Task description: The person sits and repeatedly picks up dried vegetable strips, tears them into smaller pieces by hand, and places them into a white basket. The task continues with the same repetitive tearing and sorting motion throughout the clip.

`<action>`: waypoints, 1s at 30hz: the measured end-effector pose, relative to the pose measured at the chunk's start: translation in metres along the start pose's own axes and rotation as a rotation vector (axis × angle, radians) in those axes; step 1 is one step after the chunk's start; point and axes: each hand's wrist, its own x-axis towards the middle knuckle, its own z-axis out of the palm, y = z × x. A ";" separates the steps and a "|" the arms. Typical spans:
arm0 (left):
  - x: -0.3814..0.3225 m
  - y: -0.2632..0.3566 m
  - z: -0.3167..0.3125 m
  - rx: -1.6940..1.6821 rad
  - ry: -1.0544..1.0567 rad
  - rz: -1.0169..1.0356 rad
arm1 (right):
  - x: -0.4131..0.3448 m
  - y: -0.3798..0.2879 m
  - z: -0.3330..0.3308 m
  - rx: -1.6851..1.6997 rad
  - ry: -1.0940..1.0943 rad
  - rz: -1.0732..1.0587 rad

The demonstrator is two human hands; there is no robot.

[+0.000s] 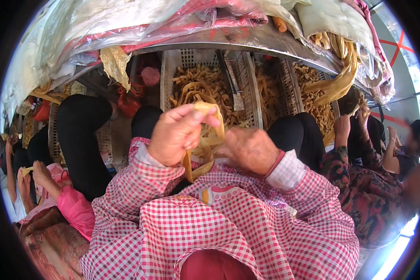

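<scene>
A long, yellow-brown strip (206, 173) that looks like tofu skin hangs in loops before my lap. My left hand (176, 134) pinches its upper fold between thumb and fingers. Beside it, my right hand (252, 150) is curled into a fist where the strip runs in; motion blurs its fingertips and the grip is partly hidden. Beyond both hands stands a white perforated plastic crate (259, 105). It holds many short knotted pieces (199, 77) and a few longer loops.
A dark narrow bar (231, 80) leans inside the crate. Behind is a table edge (231, 36) under plastic sheeting (126, 21), with strips (339, 84) hanging at right. Another crate (297, 80) stands right. Co-workers' hands (342, 127) handle strips on the right, others (40, 173) on the left.
</scene>
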 end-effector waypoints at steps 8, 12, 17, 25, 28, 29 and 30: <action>-0.019 -0.041 0.013 1.250 -0.138 0.607 | -0.003 -0.019 -0.047 -0.003 0.163 -0.039; -0.029 -0.038 0.009 0.758 -0.198 0.223 | -0.014 -0.027 -0.038 0.628 0.618 0.497; -0.027 -0.047 0.013 0.322 -0.180 0.027 | -0.014 -0.040 -0.007 0.664 0.207 0.410; 0.002 -0.065 0.003 0.360 0.205 0.030 | 0.006 -0.029 0.011 0.193 0.330 0.280; 0.016 -0.059 -0.013 0.628 -0.041 -0.060 | 0.010 -0.027 0.017 0.089 0.281 0.260; 0.017 -0.055 -0.014 0.666 -0.125 -0.093 | 0.008 -0.023 0.020 0.097 0.249 0.269; 0.018 -0.052 -0.012 0.551 -0.098 -0.188 | 0.006 -0.020 0.023 0.105 0.223 0.272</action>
